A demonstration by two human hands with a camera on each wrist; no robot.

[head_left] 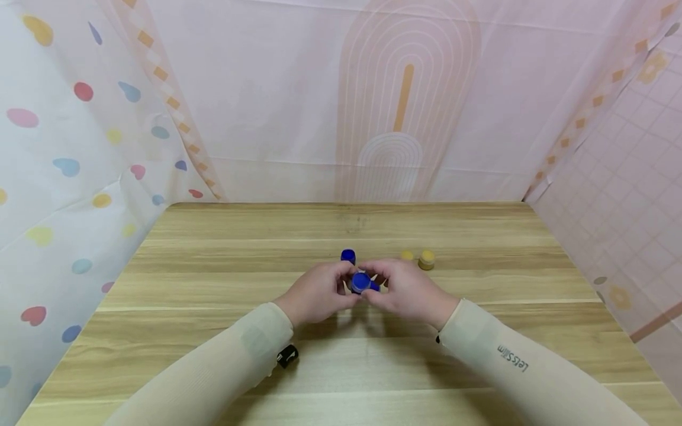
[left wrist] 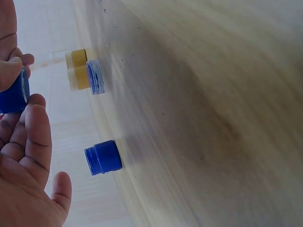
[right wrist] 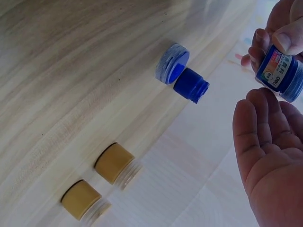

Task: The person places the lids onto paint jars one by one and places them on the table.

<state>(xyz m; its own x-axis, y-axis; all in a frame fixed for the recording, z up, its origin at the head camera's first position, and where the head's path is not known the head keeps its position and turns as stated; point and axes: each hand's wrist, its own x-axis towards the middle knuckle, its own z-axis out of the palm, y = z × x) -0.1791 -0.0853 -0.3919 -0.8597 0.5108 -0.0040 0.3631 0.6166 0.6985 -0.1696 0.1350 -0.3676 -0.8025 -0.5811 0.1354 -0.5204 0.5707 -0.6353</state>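
A small blue paint jar with a clear lid is held between both hands above the table; its label shows in the right wrist view. My left hand pinches the jar's body with thumb and fingers. From the other side, my right hand pinches the jar by its lid end, thumb in front and fingers behind. A second blue paint jar stands uncapped on the table behind the hands. Close by lies a loose clear lid with blue paint inside. The right fingers partly hide that lid in the head view.
Two yellow paint jars with clear lids, a nearer one and another, stand just beyond the right hand. The wooden table meets patterned cloth at its back and sides.
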